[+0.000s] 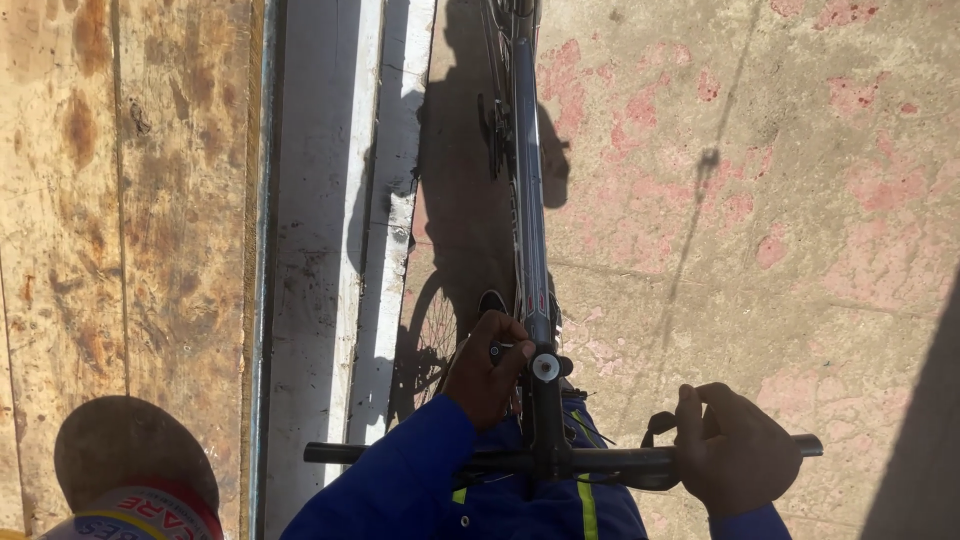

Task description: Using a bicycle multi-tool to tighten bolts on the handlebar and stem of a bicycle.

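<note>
While the right hand (735, 450) wraps its fingers round the black metal handlebar (560, 460) at four o'clock, the left hand (487, 365) pinches a small fitting beside the stem's silver cap (545, 366), apparently adjusting; next calls for steadying.

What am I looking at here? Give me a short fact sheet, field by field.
Setting: sunlit concrete ground with faded red patches, beside a worn wooden panel
Main thing: bicycle seen from above, dark metal frame tube
Left hand: at the stem, fingers by its silver top cap
Right hand: wrapped on the black straight handlebar
Clothing: blue sleeves
</note>
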